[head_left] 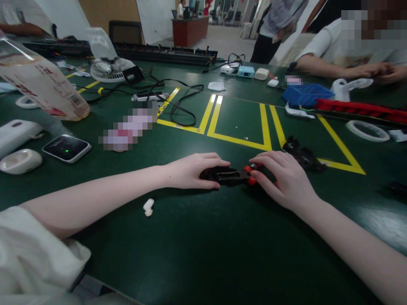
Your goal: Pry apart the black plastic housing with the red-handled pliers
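My left hand (200,171) is closed around the left end of a long black plastic part (229,175), which lies level just above or on the green table. At the part's right end is an orange-red ring-like piece (249,175), pinched by the thumb and fingertips of my right hand (284,178). A small shiny bit shows by the right fingertips, too small to name. Just beyond my right hand another black jagged part (303,154) rests on the yellow tape. A white earbud (148,207) lies near my left forearm.
Yellow tape (238,142) marks boxes on the green table (203,254). To the left are a bottle (47,84), a black-faced device (66,148) and a fan (106,59). A black cable (186,114), blue tray (302,94) and red strip (362,111) lie farther back. A person sits across.
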Demonstrator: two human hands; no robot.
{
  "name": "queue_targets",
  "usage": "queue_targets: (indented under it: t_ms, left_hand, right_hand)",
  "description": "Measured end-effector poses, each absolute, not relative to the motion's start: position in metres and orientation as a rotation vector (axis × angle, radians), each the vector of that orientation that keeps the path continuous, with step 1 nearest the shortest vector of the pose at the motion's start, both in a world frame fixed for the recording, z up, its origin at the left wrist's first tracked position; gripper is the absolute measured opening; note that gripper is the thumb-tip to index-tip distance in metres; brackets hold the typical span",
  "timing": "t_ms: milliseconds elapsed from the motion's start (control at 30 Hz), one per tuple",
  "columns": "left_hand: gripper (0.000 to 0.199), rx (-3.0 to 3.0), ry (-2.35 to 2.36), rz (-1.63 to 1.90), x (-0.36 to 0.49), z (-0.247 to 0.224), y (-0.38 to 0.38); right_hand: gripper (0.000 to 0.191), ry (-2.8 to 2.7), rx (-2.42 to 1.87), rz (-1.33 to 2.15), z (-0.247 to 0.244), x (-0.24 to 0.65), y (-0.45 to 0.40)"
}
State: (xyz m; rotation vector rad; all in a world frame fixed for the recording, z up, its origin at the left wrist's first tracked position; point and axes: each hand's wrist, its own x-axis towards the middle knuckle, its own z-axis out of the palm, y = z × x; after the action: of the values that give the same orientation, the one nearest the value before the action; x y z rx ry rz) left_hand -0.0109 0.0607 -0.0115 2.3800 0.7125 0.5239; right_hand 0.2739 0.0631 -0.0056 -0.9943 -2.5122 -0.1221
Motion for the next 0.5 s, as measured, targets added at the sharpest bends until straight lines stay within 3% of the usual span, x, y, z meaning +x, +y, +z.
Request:
queue_targets:
  t_ms: [300,500]
  left_hand:
    - [0.045,2.413,0.789,0.588,-0.01,-0.012,0.06]
    - [0.035,2.418,0.863,0.573,-0.01,-0.011,0.061]
  right_hand:
    - [0.062,-2.675,-1.024,0.027,-0.011,0.302,0.069]
    - [0.056,-2.714,-1.011,-0.079,-0.01,0.301,0.069]
